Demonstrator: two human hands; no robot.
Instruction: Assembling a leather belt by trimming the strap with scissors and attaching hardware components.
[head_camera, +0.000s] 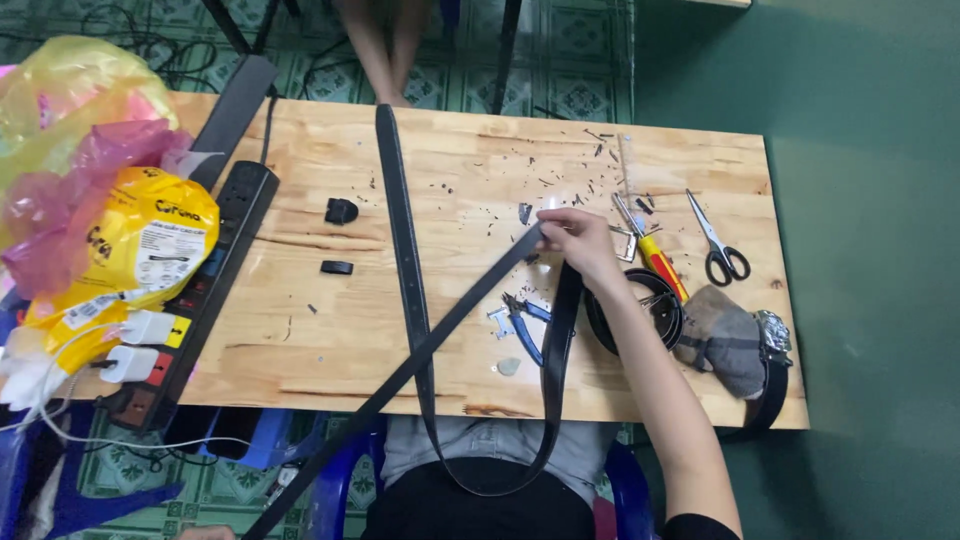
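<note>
My right hand pinches the end of a long black belt strap above the middle of a wooden table. The strap runs taut and diagonal down to the lower left, past the table's front edge. There only a sliver of my left hand shows at the frame's bottom, next to the strap's end; its grip is hidden. A second black belt lies lengthwise on the table, loops down over my lap and rises again to my right hand.
Blue-handled pliers, a red-yellow screwdriver, scissors, a coiled belt, a grey cloth and two small black belt loops lie about. A power strip and plastic bags fill the left. Another person's legs stand beyond the table.
</note>
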